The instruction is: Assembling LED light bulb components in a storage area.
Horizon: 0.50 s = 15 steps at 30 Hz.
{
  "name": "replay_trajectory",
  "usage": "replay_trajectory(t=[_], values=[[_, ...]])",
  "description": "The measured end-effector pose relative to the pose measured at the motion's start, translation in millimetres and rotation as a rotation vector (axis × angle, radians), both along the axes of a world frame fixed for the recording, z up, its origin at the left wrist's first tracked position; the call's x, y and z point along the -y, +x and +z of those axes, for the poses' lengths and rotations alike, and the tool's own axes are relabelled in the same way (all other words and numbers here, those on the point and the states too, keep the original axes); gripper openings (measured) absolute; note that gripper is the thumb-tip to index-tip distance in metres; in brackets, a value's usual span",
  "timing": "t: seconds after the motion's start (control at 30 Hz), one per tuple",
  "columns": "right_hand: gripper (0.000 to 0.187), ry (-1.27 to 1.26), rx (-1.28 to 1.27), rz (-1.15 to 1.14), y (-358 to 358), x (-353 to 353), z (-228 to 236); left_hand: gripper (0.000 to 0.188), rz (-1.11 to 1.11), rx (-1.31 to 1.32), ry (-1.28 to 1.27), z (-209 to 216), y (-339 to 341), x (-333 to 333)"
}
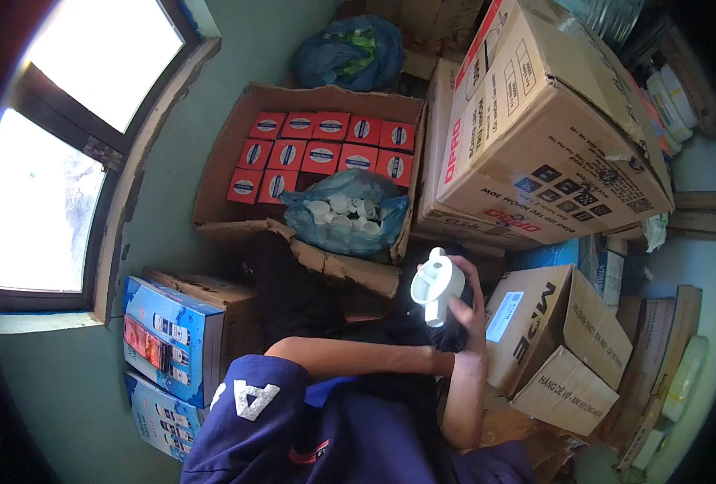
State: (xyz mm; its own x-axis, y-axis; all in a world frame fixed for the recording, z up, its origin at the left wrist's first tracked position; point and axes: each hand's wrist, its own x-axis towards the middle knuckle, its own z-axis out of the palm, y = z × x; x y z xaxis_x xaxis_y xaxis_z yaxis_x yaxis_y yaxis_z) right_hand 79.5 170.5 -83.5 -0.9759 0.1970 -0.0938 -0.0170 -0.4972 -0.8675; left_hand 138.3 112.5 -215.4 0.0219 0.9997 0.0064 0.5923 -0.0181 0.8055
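Observation:
My right hand [472, 310] is closed on a white round plastic junction box [438, 282] with two short tube stubs on opposite sides. Its hollow side faces up, thumb at the near edge. Against the palm, below the fitting, is something black [452, 335], perhaps cloth or a glove. My left forearm [366, 359] crosses my lap to the right and meets the right wrist, so the left fingers are hidden. Ahead, a translucent blue bag [305, 222] of small white plastic pieces [350, 214] lies in an open cardboard box [225, 194], on rows of small red boxes [321, 157].
Large cardboard cartons [527, 137] are stacked at the right, with an opened carton [567, 339] nearer me. Blue printed boxes [172, 335] stand at the left beneath a window [47, 194]. Behind the open box lies another blue bag [346, 52] with green contents.

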Motion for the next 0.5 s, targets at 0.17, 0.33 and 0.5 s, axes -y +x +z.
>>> replay_trajectory(t=[0.17, 0.33, 0.5], values=[[0.063, -0.01, -0.014, 0.033, 12.8, -4.5, 4.7, 0.03, -0.066, 0.001, 0.001, 18.5, 17.9, -0.4], [0.064, 0.014, 0.005, -0.023, 25.3, -9.8, 5.5, 0.029, -0.059, 0.0, -0.032, 25.7, 13.7, 12.2], [0.065, -0.011, 0.0, -0.038, 32.6, -17.2, 5.9, 0.028, -0.065, -0.02, -0.05, 33.6, 15.5, 16.9]])
